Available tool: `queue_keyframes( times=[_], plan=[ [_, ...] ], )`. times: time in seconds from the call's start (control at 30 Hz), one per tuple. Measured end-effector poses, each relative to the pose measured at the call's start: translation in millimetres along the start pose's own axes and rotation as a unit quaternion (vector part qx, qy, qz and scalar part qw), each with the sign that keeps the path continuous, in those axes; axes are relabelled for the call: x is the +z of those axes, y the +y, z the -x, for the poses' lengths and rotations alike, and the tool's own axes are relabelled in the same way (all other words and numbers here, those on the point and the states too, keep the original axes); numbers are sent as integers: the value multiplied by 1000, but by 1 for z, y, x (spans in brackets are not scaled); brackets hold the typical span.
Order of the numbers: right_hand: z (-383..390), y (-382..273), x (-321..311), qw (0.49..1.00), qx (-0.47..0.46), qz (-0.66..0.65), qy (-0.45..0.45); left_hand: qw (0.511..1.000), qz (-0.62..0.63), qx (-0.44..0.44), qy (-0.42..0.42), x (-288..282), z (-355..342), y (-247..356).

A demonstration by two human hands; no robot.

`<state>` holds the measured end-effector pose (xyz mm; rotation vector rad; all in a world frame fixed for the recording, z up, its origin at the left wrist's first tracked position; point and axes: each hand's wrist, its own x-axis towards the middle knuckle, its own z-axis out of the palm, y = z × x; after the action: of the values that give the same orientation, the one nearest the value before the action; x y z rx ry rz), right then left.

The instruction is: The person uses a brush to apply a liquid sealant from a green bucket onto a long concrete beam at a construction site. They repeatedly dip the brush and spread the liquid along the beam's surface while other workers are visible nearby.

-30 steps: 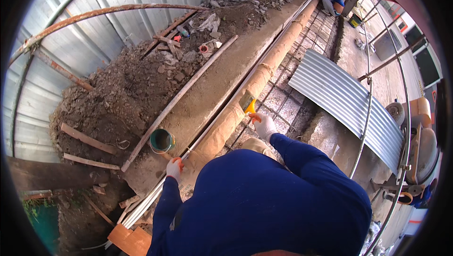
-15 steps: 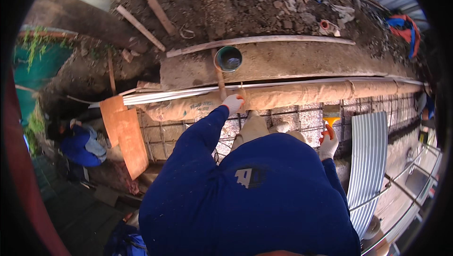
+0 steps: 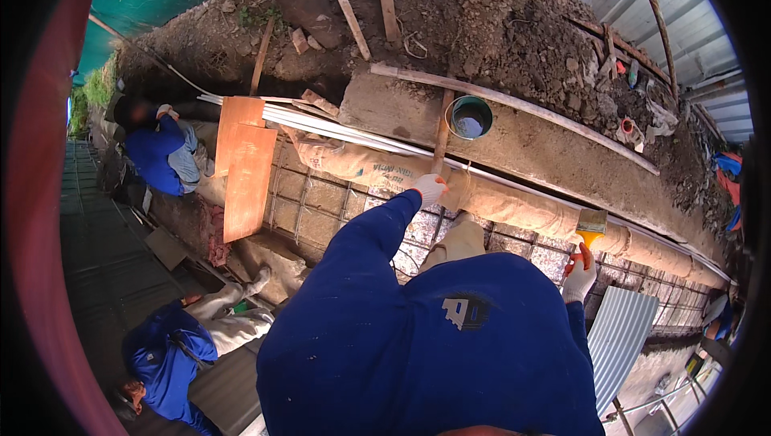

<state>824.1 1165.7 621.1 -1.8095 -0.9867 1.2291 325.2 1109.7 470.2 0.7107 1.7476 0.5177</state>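
My left hand (image 3: 430, 188), in a white glove with orange fingertips, is curled against the long burlap-wrapped roll (image 3: 514, 201), at the lower end of a wooden stick (image 3: 442, 135). What lies inside its fingers is hidden. My right hand (image 3: 578, 275), gloved alike, is closed around the yellow handle of a wide paintbrush (image 3: 592, 227). The brush points away from me, its bristles overlapping the roll in view; contact cannot be told. Beyond the roll, a dark green bucket (image 3: 471, 117) with grey contents stands by the stick's upper end.
A rebar grid (image 3: 345, 193) runs beneath me. Corrugated metal (image 3: 622, 332) lies at right, brown boards (image 3: 245, 179) at left. White pipes (image 3: 345, 132) and a long plank (image 3: 522, 107) lie beyond. Two co-workers in blue, one crouching (image 3: 157, 151), another bent over (image 3: 173, 352), are at left.
The view has turned, so the roll now slants down to the right. The brush now overlaps the roll, and another co-worker shows at lower left. My left hand stays at the roll.
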Motion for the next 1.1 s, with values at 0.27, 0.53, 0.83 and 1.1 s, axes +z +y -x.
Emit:
queue_keyframes(
  times=[0.27,0.53,0.83,1.1],
  plan=[
    [4,-16,12,999,-4,41,-33,996,90,23,3,3,-8,-9],
    [2,-21,9,998,-15,50,-38,996,87,-17,-5,-8,6,-2],
    [12,-35,-24,990,-42,132,24,982,173,-20,-70,13,-59,-8],
    [-5,-3,-102,987,-43,134,81,945,245,-66,-206,64,-68,49]
  ],
)
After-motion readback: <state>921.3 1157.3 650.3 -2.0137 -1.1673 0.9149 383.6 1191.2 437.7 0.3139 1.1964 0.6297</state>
